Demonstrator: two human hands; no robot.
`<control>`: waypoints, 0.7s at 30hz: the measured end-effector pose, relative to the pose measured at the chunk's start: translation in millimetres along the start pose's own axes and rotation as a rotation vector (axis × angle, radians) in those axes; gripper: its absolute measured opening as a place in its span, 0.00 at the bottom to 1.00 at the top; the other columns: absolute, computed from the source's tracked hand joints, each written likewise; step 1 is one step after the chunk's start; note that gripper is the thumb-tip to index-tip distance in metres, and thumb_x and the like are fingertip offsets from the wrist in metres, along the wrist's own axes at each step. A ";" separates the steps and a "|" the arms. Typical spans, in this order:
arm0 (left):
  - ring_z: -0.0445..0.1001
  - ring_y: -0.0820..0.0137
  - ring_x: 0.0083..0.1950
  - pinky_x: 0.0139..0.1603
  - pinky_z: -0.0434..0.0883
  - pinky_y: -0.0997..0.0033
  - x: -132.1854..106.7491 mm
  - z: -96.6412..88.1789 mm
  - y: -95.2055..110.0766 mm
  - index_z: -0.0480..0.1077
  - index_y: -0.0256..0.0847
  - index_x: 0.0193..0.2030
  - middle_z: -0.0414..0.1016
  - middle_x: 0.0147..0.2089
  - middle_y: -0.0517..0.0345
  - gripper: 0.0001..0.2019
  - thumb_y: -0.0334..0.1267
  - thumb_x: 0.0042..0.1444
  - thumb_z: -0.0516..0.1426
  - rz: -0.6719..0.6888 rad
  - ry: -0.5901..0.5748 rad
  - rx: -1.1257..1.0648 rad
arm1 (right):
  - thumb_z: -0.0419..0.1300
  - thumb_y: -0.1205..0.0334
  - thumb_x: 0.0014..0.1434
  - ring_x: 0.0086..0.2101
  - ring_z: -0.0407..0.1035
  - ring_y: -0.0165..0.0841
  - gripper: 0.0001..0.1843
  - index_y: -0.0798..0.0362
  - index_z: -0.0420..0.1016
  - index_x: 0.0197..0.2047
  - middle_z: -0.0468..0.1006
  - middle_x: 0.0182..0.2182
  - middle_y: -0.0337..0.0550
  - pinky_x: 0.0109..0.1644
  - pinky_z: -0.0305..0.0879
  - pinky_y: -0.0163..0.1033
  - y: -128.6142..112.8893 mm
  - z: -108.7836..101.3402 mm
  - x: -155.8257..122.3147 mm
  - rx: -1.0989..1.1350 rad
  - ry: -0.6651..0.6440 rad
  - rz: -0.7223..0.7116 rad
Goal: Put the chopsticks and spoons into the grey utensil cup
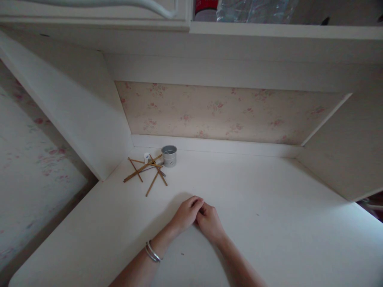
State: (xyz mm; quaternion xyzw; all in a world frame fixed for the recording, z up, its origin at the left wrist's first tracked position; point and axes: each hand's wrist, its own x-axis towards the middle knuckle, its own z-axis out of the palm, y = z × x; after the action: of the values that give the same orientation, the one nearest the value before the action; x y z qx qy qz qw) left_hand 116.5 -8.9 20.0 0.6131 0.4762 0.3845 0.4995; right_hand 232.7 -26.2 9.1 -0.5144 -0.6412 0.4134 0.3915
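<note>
My left hand (186, 213) and my right hand (211, 223) rest together on the white tabletop (269, 191). Both have curled fingers, and the fingertips meet between them. I see no object sticking out of either hand, though the insides of the palms are hidden. Two silvery bangles (153, 252) circle my left wrist. Beyond my hands, toward the back left, thin brown sticks (152, 181) lie crossed over one another. A small white item (146, 158) and what looks like a grey metal utensil (149, 167) lie among them. Beside the sticks stands a grey metal cup with small holes (169, 157).
White side panels (74, 99) flank the tabletop. An overhead cabinet (89, 12) hangs above, with clear plastic packaging (254, 11) on its open shelf. Floral wallpaper (209, 111) covers the back wall. Small dark specks (182, 254) lie on the surface.
</note>
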 end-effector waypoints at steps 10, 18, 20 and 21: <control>0.74 0.65 0.43 0.48 0.69 0.68 0.6 0.0 0.3 0.74 0.39 0.37 0.78 0.39 0.54 0.16 0.47 0.61 0.50 -0.001 0.000 -0.010 | 0.51 0.70 0.53 0.31 0.73 0.34 0.15 0.56 0.78 0.37 0.81 0.31 0.43 0.34 0.65 0.34 -2.2 -0.8 0.7 -0.022 0.002 -0.002; 0.74 0.64 0.44 0.48 0.68 0.67 -0.2 -0.6 2.1 0.74 0.39 0.38 0.78 0.40 0.54 0.16 0.48 0.61 0.50 -0.027 0.004 0.001 | 0.51 0.69 0.53 0.30 0.72 0.34 0.14 0.56 0.77 0.37 0.81 0.30 0.43 0.33 0.65 0.34 1.8 0.1 0.8 -0.020 -0.001 0.009; 0.74 0.64 0.44 0.48 0.68 0.67 0.0 -1.4 2.1 0.74 0.39 0.38 0.78 0.39 0.54 0.16 0.48 0.61 0.51 -0.028 0.004 -0.001 | 0.51 0.69 0.53 0.29 0.72 0.34 0.14 0.56 0.77 0.37 0.81 0.29 0.43 0.32 0.65 0.33 2.0 0.2 0.6 -0.023 -0.002 0.017; 0.74 0.64 0.44 0.48 0.68 0.67 0.2 -1.6 2.1 0.74 0.39 0.38 0.78 0.39 0.54 0.16 0.48 0.61 0.51 -0.026 0.003 -0.004 | 0.51 0.69 0.54 0.29 0.72 0.34 0.14 0.56 0.77 0.37 0.81 0.29 0.43 0.32 0.65 0.33 2.1 0.3 0.5 -0.023 -0.001 0.016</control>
State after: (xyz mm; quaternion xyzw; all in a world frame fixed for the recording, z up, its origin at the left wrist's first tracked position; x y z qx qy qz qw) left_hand 115.5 -8.4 22.4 0.6052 0.4841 0.3801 0.5049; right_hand 233.0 -25.4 7.1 -0.5237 -0.6420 0.4096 0.3817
